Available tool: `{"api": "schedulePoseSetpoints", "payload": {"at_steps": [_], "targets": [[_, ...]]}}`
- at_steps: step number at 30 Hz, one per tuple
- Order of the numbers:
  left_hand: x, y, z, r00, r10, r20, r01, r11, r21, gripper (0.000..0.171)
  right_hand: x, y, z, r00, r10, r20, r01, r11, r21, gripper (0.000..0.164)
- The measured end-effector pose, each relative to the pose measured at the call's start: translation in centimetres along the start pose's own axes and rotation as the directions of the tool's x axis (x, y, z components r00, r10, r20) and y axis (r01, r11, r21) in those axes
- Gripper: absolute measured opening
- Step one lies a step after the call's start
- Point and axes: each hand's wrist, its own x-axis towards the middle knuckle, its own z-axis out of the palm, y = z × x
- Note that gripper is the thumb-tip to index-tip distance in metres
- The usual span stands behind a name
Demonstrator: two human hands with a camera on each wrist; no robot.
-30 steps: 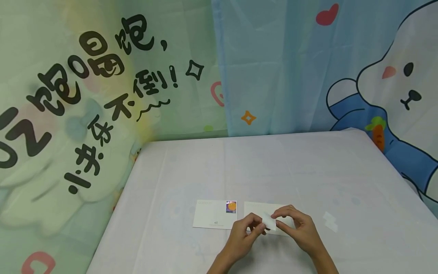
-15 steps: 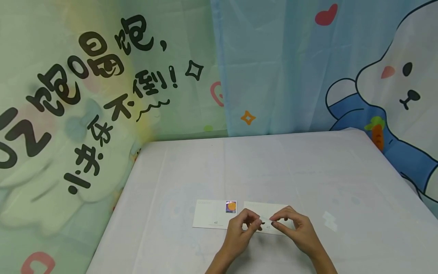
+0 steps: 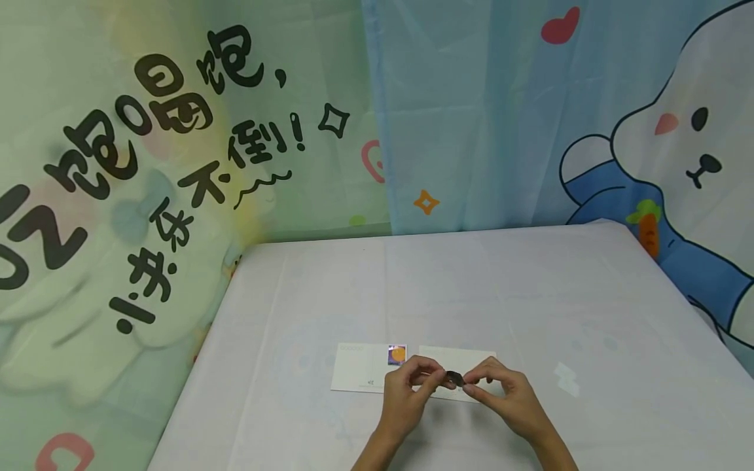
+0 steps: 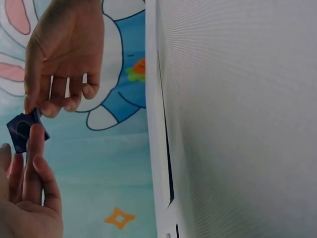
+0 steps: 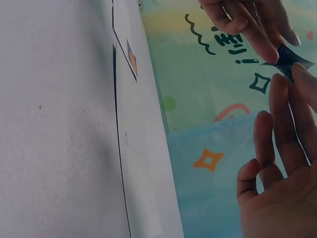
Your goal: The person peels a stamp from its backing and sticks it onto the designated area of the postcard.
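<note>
Between both hands, above the right-hand white card (image 3: pixel 450 355), is a small dark stamp (image 3: pixel 455 378), held tilted and slightly bent. My left hand (image 3: pixel 408 398) pinches one edge with thumb and fingers. The opposite edge is pinched by the thumb and index finger of my right hand (image 3: pixel 511 400). In the left wrist view the stamp (image 4: pixel 20 131) looks dark blue with a round shape printed on it; the right wrist view shows its curled corners (image 5: pixel 286 59). Part of the right-hand card is hidden behind the hands.
Left of it on the white-covered table (image 3: pixel 330 288) lies another white card (image 3: pixel 356 366), bearing a stamp (image 3: pixel 397 354) with an orange disc in its upper right corner. A pale, jagged-edged patch (image 3: pixel 567 379) shows on the cloth at right. Printed curtains (image 3: pixel 448 118) stand behind.
The stamp has been turned: its white face showed a second ago, its dark face shows now. Both hands have shifted slightly left and still hold it; the cards have stayed put.
</note>
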Motion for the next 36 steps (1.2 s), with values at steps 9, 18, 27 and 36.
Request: {"api": "schedulePoseSetpoints", "payload": {"at_steps": [9,18,27,36], "targets": [[0.3,0.1,0.1,0.998,0.055,-0.012,-0.054,0.996,0.068,0.008,-0.2,0.1,-0.1,1.000,0.015,0.024,-0.017,0.997,0.080,0.023],[0.3,0.5,0.2,0.990,-0.139,-0.011,0.139,0.990,0.037,0.003,-0.1,-0.6,0.1,0.995,-0.015,0.098,-0.018,0.946,0.324,0.023],[0.4,0.3,0.0,0.895,-0.442,0.068,0.447,0.885,-0.130,0.015,-0.3,-0.8,0.5,0.995,-0.016,0.102,-0.031,0.899,0.436,0.023],[-0.3,-2.2,0.3,0.873,-0.485,0.052,0.483,0.844,-0.232,0.022,-0.5,-0.7,0.7,0.998,-0.007,0.067,-0.023,0.900,0.434,0.018]]}}
